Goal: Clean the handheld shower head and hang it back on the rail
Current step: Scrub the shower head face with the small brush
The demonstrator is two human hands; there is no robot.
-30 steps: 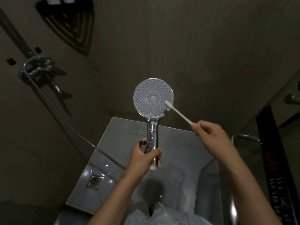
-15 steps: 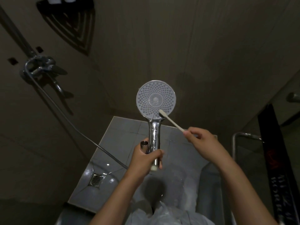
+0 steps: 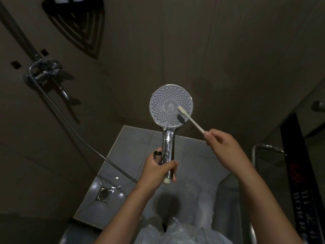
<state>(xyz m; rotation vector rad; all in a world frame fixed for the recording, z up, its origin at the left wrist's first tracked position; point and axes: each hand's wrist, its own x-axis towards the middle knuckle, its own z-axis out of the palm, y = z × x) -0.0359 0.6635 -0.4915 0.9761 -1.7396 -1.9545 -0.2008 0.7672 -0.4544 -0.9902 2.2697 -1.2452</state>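
The shower head [image 3: 170, 106] is in the middle of the frame, upright, with its round nozzle face turned to the camera. The left hand [image 3: 158, 170] grasps the lower part of its chrome handle, the fingers wrapped around it and the thumb lying across the front. The right hand [image 3: 223, 147], a little to the right of the centre, pinches the end of a pale toothbrush [image 3: 190, 119] between the fingertips. The brush goes up and to the left, crosses the lower right rim of the face, and its head touches the nozzles just right of the centre. A small dark shadow lies on the face under it.

A thin hose [image 3: 73, 127] comes down from the chrome tap [image 3: 47, 70] at the left of the frame, passes over the left part of the floor and goes out of sight behind the left wrist. Above the tap the rail [image 3: 17, 30] rises to the upper left corner, well apart from the shower head. A dark corner shelf [image 3: 79, 27] is at the top left, with two light items on it, cut by the frame edge.

Below the hands are grey floor tiles [image 3: 133, 143], wet and shiny, with a square drain [image 3: 105, 194] at the lower left. At the right edge a curved chrome bar [image 3: 263, 147] stands beside a black strip with pale letters [image 3: 299, 173].
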